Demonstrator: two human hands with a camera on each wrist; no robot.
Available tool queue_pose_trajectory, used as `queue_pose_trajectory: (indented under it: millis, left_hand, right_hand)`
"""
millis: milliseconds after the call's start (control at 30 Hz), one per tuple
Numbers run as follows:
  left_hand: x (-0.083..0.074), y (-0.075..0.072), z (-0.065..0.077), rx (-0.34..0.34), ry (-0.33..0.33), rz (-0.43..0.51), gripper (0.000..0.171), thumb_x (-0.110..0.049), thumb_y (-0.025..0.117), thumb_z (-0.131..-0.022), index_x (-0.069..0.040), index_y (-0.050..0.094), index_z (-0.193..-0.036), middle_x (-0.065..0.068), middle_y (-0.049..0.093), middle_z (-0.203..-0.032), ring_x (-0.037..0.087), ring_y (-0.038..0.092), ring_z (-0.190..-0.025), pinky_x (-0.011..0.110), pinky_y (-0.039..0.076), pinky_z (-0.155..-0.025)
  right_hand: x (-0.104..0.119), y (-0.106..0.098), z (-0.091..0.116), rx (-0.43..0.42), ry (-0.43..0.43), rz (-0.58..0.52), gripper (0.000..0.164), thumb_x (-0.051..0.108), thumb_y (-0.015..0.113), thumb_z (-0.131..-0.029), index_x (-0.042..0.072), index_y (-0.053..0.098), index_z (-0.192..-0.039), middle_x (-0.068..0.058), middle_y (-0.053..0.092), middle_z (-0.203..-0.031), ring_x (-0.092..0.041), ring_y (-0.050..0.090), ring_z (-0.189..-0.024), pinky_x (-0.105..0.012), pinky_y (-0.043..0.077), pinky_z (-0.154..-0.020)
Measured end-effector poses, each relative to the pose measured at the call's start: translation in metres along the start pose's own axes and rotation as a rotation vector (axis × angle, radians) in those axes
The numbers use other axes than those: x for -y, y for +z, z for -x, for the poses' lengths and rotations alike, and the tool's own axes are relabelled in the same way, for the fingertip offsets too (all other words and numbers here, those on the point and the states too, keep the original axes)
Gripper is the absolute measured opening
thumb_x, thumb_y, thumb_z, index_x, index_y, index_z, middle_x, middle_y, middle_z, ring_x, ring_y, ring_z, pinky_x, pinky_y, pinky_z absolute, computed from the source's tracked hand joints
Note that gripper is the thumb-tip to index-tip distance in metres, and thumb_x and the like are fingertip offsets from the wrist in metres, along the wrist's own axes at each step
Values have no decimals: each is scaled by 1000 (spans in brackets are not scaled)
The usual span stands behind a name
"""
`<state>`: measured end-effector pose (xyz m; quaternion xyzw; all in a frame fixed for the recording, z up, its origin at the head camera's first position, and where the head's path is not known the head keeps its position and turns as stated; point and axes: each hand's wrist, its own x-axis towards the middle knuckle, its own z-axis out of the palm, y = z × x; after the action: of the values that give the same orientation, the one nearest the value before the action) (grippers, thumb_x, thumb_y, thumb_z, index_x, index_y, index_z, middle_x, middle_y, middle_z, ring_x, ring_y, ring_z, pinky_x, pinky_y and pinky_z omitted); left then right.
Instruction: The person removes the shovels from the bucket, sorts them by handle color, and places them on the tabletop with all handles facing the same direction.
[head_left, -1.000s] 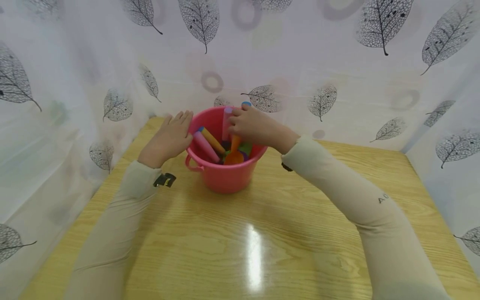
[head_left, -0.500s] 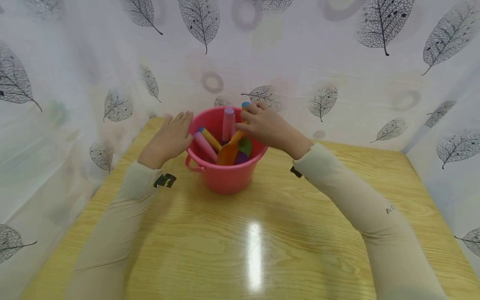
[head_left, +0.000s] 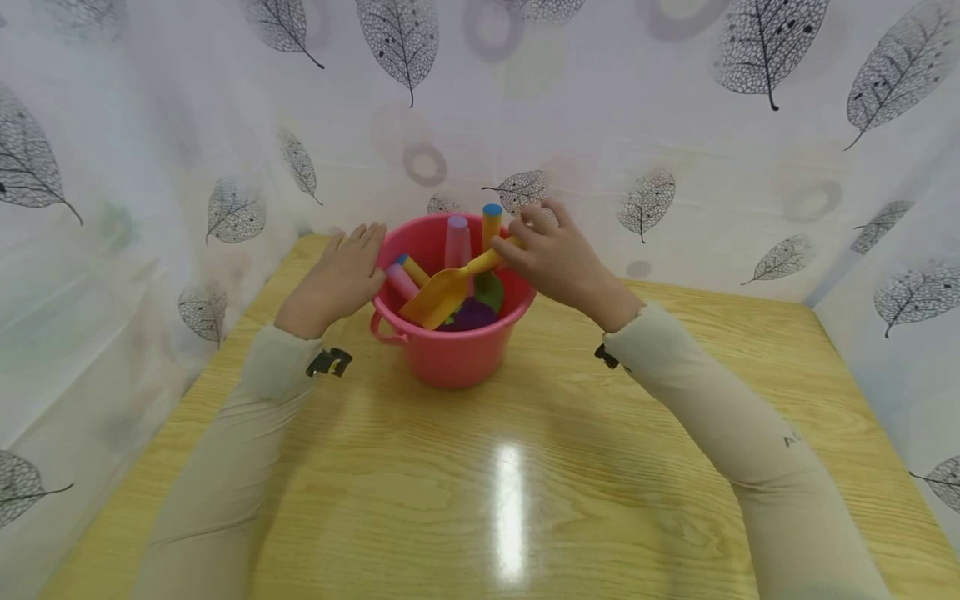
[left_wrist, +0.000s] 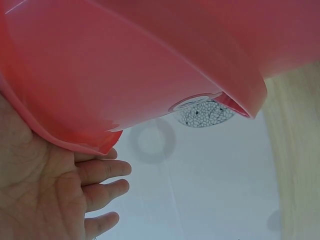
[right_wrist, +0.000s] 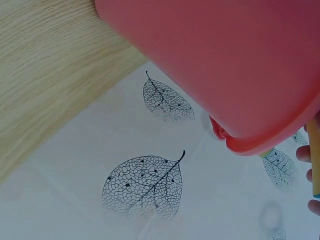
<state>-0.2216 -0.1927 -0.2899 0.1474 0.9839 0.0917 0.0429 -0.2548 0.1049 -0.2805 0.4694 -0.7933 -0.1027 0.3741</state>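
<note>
A pink bucket [head_left: 453, 358] stands on the table, holding several toys with pink and yellow handles. My left hand [head_left: 333, 275] rests against its left rim; in the left wrist view that hand's straight fingers [left_wrist: 102, 171] reach along the outside of the rim. My right hand [head_left: 558, 254] grips the handle of a yellow-orange toy shovel [head_left: 438, 296] over the bucket's right side. The shovel's blade tilts down to the left, across the bucket's opening. At the right wrist view's edge, only the yellow handle [right_wrist: 315, 160] and some fingertips show.
Inside the bucket stand a pink handle [head_left: 457, 242] and a blue-capped yellow handle [head_left: 491, 221]. Purple [head_left: 476, 315] and green pieces lie below them. A leaf-print curtain [head_left: 600, 100] hangs behind the wooden table [head_left: 420, 483] and along both sides.
The right hand has drawn the shovel up and to the right, and its blade has swung leftward across the opening. The left hand stays at the rim.
</note>
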Motion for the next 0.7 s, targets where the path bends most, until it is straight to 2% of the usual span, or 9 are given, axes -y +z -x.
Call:
queue_pose_trajectory:
  millis: [167, 467, 567, 700]
  left_hand:
    - [-1, 0, 0, -3, 4, 6, 63, -20, 30, -95, 5, 8, -149, 22, 11, -157, 39, 6, -145, 54, 0, -118]
    - [-1, 1, 1, -6, 3, 26, 63, -19, 29, -95, 5, 7, -149, 22, 10, -157, 39, 6, -145, 54, 0, -118]
    - [0, 1, 1, -6, 3, 28, 63, -19, 29, -95, 5, 7, -149, 22, 10, -157, 39, 6, -145, 54, 0, -118]
    - [1, 2, 1, -6, 1, 26, 64, -20, 31, -95, 4, 6, -149, 21, 10, -157, 38, 5, -146, 54, 0, -118]
  right_hand:
    - [0, 3, 7, -53, 49, -5, 20, 25, 63, -89, 11, 58, -102, -10, 62, -88, -28, 51, -96, -51, 40, -92]
    - [-2, 3, 18, -42, 117, -79, 24, 25, 59, -91, 4, 56, -103, -12, 63, -90, -30, 55, -91, -52, 39, -95]
    - [-3, 3, 22, -53, 134, -108, 23, 24, 57, -92, 2, 55, -97, -14, 63, -90, -30, 56, -88, -50, 40, -91]
    - [-4, 2, 27, -54, 148, -137, 22, 22, 55, -92, 0, 54, -96, -15, 63, -89, -32, 56, -83, -45, 43, -81]
